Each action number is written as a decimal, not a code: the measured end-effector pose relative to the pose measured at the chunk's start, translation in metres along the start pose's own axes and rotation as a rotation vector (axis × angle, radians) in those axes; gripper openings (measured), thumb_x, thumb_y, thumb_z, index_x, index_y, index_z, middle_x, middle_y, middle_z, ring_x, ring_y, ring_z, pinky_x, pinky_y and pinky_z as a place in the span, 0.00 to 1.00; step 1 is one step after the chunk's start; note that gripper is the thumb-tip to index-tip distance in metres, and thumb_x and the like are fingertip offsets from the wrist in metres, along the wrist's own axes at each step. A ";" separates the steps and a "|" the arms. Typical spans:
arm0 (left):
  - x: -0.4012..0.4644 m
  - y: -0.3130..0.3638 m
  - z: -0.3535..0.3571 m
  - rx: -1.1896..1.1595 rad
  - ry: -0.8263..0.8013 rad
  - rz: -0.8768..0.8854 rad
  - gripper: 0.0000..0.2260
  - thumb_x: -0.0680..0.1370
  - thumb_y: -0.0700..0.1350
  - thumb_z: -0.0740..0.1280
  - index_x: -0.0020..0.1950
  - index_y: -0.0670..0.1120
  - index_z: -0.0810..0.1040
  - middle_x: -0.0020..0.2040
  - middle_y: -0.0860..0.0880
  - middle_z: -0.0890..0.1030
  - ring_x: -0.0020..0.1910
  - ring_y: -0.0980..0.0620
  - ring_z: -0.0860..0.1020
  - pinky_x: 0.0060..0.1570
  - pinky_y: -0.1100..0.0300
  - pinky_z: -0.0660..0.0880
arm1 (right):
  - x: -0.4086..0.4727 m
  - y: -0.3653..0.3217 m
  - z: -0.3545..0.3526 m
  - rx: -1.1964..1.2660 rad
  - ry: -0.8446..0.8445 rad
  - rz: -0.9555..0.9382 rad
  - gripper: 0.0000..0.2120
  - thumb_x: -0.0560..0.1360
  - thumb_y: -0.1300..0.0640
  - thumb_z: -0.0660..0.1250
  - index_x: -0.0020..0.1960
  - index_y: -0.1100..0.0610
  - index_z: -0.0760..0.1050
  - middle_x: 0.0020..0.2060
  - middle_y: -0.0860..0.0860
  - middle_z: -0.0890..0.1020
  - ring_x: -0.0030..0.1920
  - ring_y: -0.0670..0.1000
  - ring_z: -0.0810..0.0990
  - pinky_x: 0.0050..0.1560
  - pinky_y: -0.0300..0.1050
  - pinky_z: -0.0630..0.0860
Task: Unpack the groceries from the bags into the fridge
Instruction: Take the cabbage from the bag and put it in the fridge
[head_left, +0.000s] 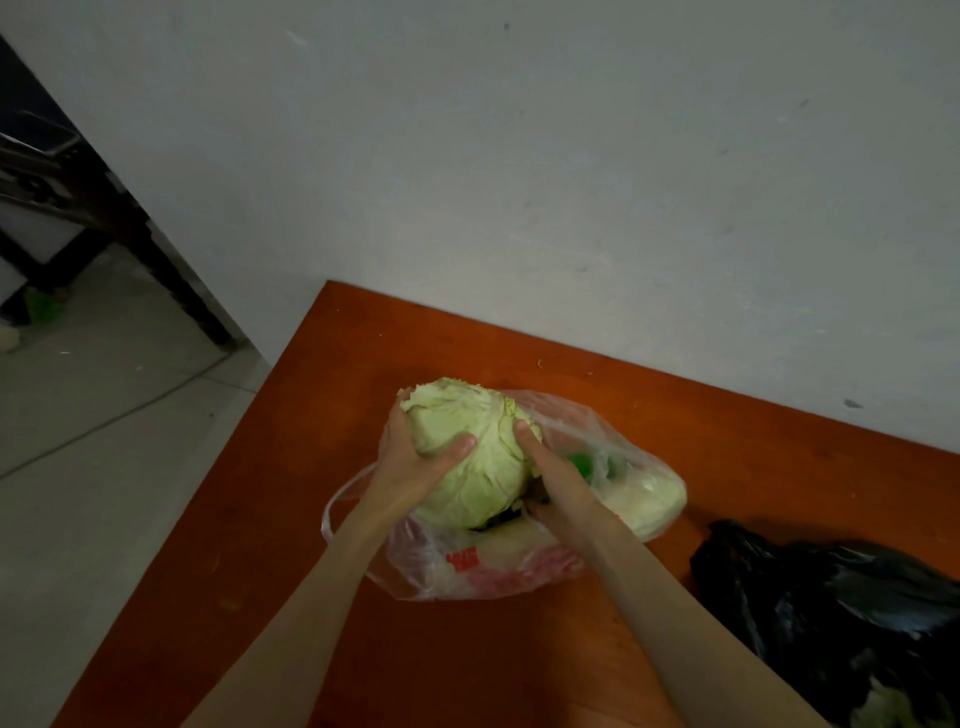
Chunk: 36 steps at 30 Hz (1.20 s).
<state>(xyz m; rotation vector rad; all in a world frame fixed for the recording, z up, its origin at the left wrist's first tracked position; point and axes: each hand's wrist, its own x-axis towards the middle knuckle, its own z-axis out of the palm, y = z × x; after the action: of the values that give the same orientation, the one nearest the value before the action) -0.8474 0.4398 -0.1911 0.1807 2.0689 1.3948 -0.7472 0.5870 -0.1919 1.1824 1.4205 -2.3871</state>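
Observation:
A pale green cabbage (475, 452) sits half out of a clear plastic bag (498, 569) with red print on the orange table (363, 649). My left hand (415, 465) grips its left side, thumb across the front. My right hand (553, 480) holds its right side, thumb on the leaves, fingers hidden behind it inside the bag. Further in the bag lie a second pale cabbage (647, 501) and something bright green (582, 465). No fridge is in view.
A black plastic bag (841, 623) lies on the table at the right, something pale showing at its lower edge. A grey wall runs along the table's far side. To the left are a tiled floor (104, 441) and a dark doorway with furniture legs.

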 end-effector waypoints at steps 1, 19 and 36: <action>0.001 -0.001 -0.002 0.001 -0.029 -0.011 0.58 0.50 0.72 0.73 0.73 0.59 0.51 0.73 0.51 0.60 0.72 0.51 0.61 0.68 0.45 0.65 | -0.001 0.000 -0.001 0.017 -0.020 0.004 0.27 0.70 0.41 0.68 0.65 0.50 0.69 0.56 0.47 0.77 0.53 0.46 0.75 0.53 0.42 0.73; -0.033 0.040 -0.011 -0.073 -0.069 0.175 0.46 0.50 0.63 0.80 0.64 0.61 0.63 0.66 0.53 0.70 0.64 0.55 0.71 0.61 0.48 0.73 | -0.033 -0.008 0.010 -0.125 0.090 -0.188 0.46 0.54 0.32 0.77 0.67 0.51 0.71 0.60 0.48 0.79 0.60 0.50 0.77 0.63 0.54 0.73; -0.168 0.131 0.021 -0.171 -0.048 0.488 0.43 0.57 0.50 0.81 0.66 0.53 0.62 0.60 0.55 0.73 0.59 0.55 0.74 0.50 0.57 0.77 | -0.211 -0.054 -0.004 -0.118 0.108 -0.583 0.37 0.59 0.38 0.76 0.62 0.53 0.73 0.54 0.49 0.82 0.53 0.49 0.82 0.52 0.48 0.80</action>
<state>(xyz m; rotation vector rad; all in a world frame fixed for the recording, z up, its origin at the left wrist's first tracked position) -0.7317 0.4385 -0.0103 0.6749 1.9277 1.8227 -0.6256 0.5629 -0.0133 0.9788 2.1559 -2.5560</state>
